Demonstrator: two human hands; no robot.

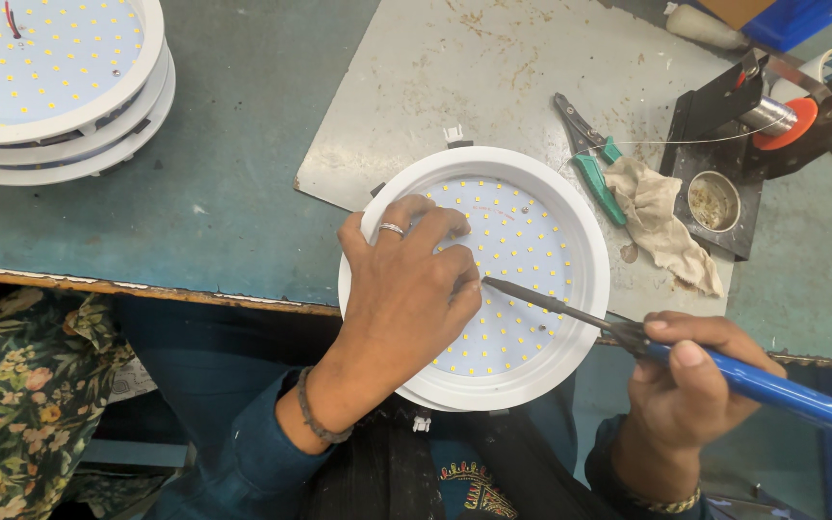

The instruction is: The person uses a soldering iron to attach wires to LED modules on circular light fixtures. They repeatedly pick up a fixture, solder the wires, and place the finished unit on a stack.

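while the left hand (406, 289) is lying flat with its fingers spread over the round white led panel light (479, 279), pinning it at the near edge of the teal counter (243, 193), the right hand (690, 385) is closing its fingers around the blue-handled soldering iron (724, 371), and the iron's dark metal tip is reaching in to the board of small yellow led dots right beside the left fingertips. because that tip is sitting so close to the bare fingers, a small slip is likely to be burning skin or scorching the neighbouring leds. since part of the light is hanging out past the counter edge over the lap, easing the left hand's pressure is risking a tilt or a drop. the thin solder wire running from the reel stand (724, 164) is crossing the grey metal sheet (493, 77) near the green-handled pliers (589, 159) and crumpled beige rag (662, 217), where the iron's handle could be snagging it. a stack of similar white lights (60, 106) is resting well apart at the far left.
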